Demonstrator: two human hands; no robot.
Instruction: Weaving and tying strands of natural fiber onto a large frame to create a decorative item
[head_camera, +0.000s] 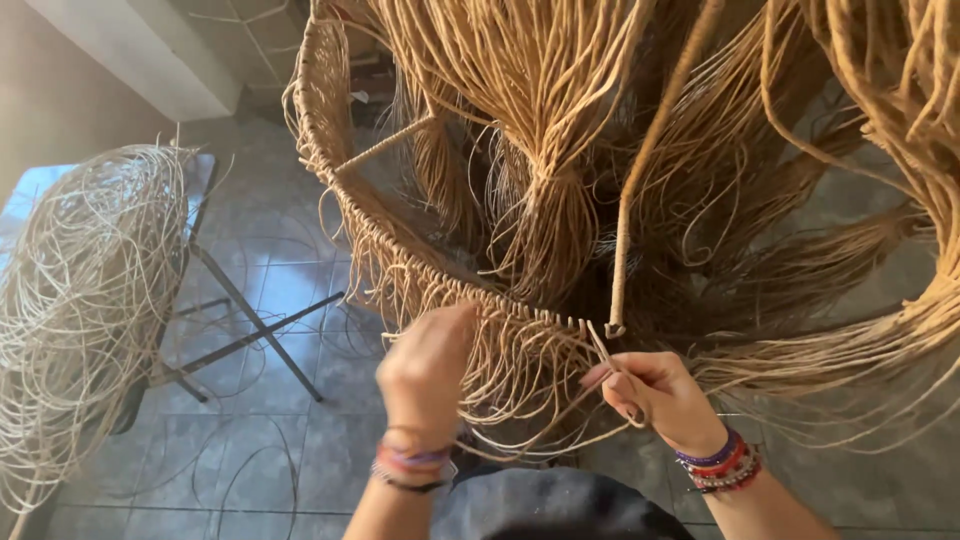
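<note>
A large round frame (330, 160) wrapped in tan cord hangs in front of me, with long bundles of cord (545, 150) draped from it. My left hand (428, 372) is closed on loose strands at the woven rim (480, 295). My right hand (655, 395) pinches a single strand of cord (603, 350) just right of the last knot, near a wrapped vertical rod (640, 170). Both wrists wear several coloured bracelets.
A loose heap of tan cord (85, 300) lies on a folding table (245, 320) at the left. Grey tiled floor (270, 440) lies below, with stray strands on it. A white wall ledge (150, 50) runs along the upper left.
</note>
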